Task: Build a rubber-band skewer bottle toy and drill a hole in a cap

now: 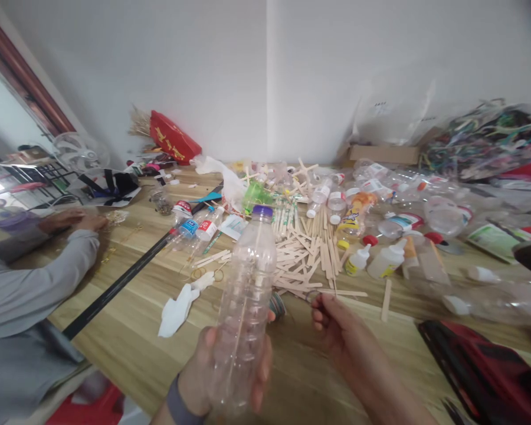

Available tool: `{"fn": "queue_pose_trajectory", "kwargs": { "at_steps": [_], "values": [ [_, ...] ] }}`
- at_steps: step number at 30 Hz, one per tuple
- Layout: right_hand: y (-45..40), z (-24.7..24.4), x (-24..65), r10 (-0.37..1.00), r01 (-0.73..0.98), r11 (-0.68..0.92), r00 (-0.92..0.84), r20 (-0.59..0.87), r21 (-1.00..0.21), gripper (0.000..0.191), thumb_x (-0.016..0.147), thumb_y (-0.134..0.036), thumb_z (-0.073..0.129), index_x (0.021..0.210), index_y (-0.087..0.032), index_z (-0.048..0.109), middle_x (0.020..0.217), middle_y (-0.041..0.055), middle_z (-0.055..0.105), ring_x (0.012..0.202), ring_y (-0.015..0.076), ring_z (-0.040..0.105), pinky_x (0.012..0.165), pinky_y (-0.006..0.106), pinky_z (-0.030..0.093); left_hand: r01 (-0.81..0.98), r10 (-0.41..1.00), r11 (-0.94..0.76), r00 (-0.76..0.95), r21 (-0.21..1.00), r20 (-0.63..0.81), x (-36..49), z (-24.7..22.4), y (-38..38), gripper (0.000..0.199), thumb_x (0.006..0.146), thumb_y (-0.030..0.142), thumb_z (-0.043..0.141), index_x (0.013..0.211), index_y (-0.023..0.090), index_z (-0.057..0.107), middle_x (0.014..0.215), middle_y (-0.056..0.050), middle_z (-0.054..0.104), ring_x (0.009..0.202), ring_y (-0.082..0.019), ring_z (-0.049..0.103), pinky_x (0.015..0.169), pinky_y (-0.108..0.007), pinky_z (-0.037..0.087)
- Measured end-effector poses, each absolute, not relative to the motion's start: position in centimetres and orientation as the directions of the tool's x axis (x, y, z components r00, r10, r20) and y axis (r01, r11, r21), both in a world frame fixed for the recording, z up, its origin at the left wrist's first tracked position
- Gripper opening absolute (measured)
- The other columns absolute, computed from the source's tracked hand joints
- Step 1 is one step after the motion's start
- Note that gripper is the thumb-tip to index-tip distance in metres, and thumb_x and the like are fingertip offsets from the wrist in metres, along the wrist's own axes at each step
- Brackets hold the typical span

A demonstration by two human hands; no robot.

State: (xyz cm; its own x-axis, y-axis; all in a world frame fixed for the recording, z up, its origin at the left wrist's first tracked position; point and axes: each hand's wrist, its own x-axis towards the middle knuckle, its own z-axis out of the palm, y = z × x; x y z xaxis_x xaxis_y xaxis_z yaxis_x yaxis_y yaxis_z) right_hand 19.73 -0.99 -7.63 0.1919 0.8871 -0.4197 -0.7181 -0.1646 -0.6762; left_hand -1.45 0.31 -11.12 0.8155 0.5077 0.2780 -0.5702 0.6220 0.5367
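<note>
My left hand (199, 373) is wrapped around the clear bottle (246, 289), above the near part of the surface (128, 360). I judge this as a steadying step; the next move calls for gentle grip. My right hand (340, 327) is apart, fingertips together, on what I cannot tell. The bottle partly hides a small roll (278, 305).

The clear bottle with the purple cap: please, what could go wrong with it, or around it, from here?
The clear bottle looks thin-walled, so the left hand, wrapped around its lower part, could dent it by squeezing too hard.
The right hand is close to the loose heap of wooden sticks; a careless sweep might scatter some.
The bottle also hides part of the table, so small things behind it could be knocked.
</note>
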Motion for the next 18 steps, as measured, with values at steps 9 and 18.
{"fn": "queue_pose_trajectory", "kwargs": {
  "at_steps": [9,18],
  "values": [
    [0.4,-6.5,16.4,0.950,-0.682,-0.248,-0.033,-0.310,-0.688,0.045,0.054,-0.047,0.092,0.069,-0.013,0.066,0.059,-0.0009,0.059,0.053,0.0090,0.049,0.049,0.019,0.044,-0.586,0.544,0.611,0.799,0.532,0.256,-0.1,-11.6,-0.8,0.069,0.084,0.069,0.052,0.134,0.022,0.055,0.086,-0.006,0.069,0.063,-0.015,0.068,0.052,-0.020,0.052],
    [0.3,-6.4,15.9,0.963,-0.639,-0.243,-0.070,-0.260,-0.730,0.036,0.068,-0.046,0.084,0.074,-0.016,0.064,0.068,-0.0021,0.056,0.058,0.0101,0.045,0.052,0.021,0.038,-0.551,0.577,0.591,0.799,0.590,0.169,0.3,-11.3,-0.6,0.069,0.078,0.074,0.055,0.125,0.024,0.063,0.079,-0.005,0.069,0.056,-0.014,0.065,0.047,-0.019,0.049]
  ]
}}
